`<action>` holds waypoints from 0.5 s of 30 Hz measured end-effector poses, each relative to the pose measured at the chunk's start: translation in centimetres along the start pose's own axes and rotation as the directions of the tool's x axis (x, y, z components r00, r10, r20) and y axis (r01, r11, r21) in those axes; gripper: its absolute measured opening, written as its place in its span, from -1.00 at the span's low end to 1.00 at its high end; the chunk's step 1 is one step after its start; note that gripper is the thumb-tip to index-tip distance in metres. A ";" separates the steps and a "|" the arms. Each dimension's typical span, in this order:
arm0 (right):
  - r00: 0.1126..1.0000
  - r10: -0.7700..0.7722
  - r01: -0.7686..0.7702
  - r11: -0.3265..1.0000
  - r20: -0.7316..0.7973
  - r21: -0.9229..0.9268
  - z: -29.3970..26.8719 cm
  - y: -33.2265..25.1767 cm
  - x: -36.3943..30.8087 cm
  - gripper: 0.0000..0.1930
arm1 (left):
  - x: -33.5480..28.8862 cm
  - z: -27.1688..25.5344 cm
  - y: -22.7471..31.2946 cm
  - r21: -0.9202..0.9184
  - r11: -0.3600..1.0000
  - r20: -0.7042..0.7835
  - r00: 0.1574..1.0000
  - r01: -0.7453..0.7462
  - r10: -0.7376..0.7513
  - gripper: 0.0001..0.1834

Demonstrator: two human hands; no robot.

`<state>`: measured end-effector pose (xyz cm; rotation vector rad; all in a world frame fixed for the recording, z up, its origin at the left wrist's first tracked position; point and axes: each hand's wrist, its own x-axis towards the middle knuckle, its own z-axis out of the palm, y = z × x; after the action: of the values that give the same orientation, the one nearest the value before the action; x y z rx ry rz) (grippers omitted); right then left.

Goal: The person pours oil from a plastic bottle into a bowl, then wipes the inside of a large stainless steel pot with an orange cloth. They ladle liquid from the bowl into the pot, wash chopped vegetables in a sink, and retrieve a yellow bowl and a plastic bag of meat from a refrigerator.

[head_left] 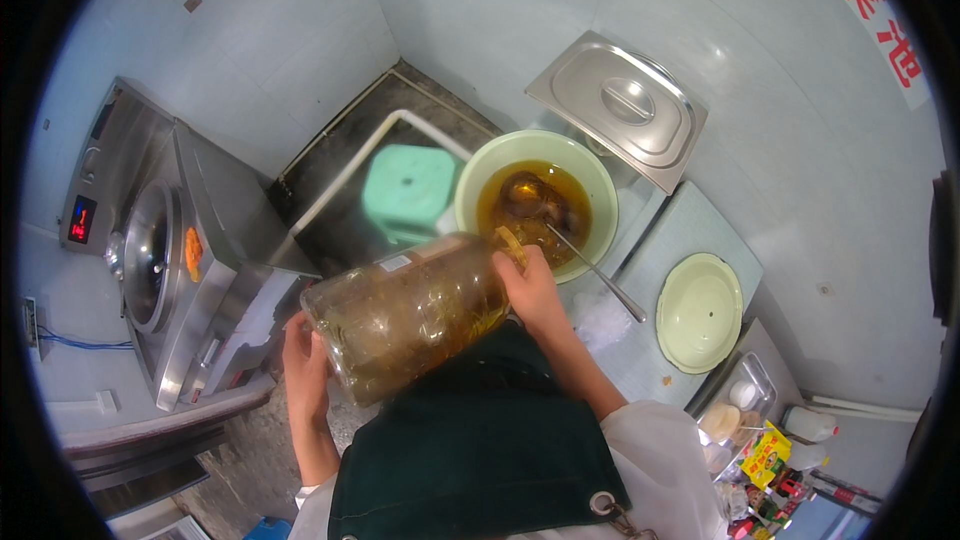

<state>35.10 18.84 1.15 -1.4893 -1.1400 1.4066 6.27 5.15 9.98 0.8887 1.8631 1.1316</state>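
Observation:
A large clear plastic jug [405,315] lies tilted across the front of my body, with some yellowish liquid along its lower side. My left hand [303,360] holds it at the base end. Near the neck, my right hand [530,290] is closed round the yellow handle [510,245]. The neck end points toward a pale green bowl [606,180], which contains amber-brown liquid [500,200]. A metal ladle [610,288] rests in that bowl, its handle leaning over the near right rim. Whether liquid is flowing from the jug's mouth is hidden.
A mint-green stool [408,190] stands on the floor beyond the jug. To the left is a steel cooker [195,280] with a round wok. Right of the bowl are a steel lidded pan [625,105], a pale green lid [700,315] and several bottles and packets [765,460].

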 end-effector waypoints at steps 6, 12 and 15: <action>1.000 -0.002 0.003 0.999 -0.007 0.035 0.0 0.3 0.2 -0.59 | 0.0 0.2 -0.2 0.006 1.000 -0.007 1.000 -0.028 0.028 -0.50; 1.000 0.007 -0.007 1.000 0.001 0.022 0.1 0.9 0.3 -0.60 | 0.0 0.2 -0.2 -0.007 0.999 -0.004 0.999 -0.033 0.033 -0.53; 1.000 -0.009 0.009 0.998 0.002 0.056 0.0 1.0 0.4 -0.60 | -0.1 0.2 -0.1 -0.007 1.000 -0.001 1.000 -0.001 0.001 -0.54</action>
<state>35.15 18.89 0.10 -1.4423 -1.0978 1.4231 6.47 5.07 9.81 0.8850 1.8586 1.1393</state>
